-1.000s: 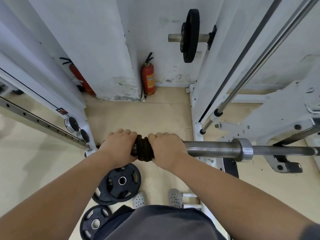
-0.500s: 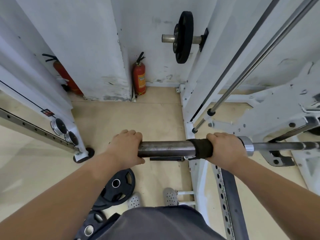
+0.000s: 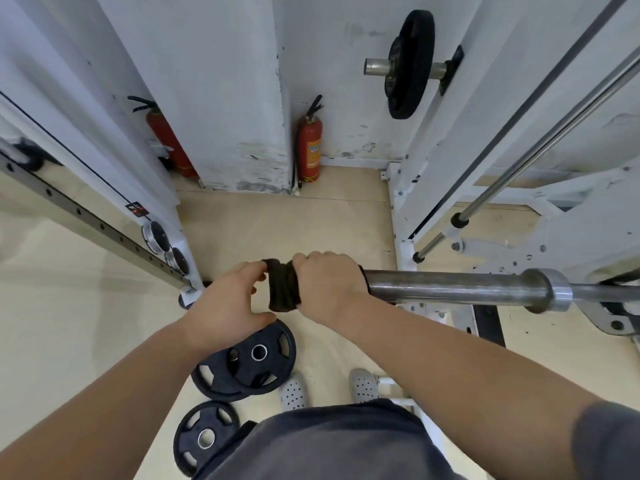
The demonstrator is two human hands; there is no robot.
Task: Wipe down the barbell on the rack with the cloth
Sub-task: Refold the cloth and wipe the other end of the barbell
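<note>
My left hand (image 3: 225, 303) and right hand (image 3: 329, 289) are bare, as are both forearms (image 3: 433, 351). A grey short sleeve (image 3: 609, 441) covers my right upper arm, dark grey clothing (image 3: 329, 445) covers my front, and pale grey perforated clogs (image 3: 293, 391) are on my feet.

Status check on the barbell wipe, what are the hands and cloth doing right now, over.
Right hand grips cloth wrapped round barbell end. Left hand fingertips at cloth edge, grip unclear. Nothing else on the barbell.
</note>
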